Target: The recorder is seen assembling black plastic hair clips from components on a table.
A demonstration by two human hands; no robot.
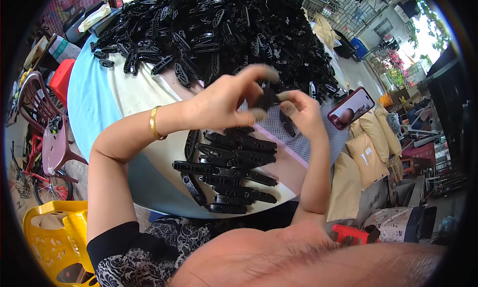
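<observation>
Left hand (224,100) and right hand (301,112) pinch small black plastic clip part (267,98) between fingertips, above round bench (94,112). Best: align halves squarely, press evenly (finished black strips (229,172) lie below).

Home yard workshop — heaped black plastic parts (224,28), sacks (366,157)
</observation>
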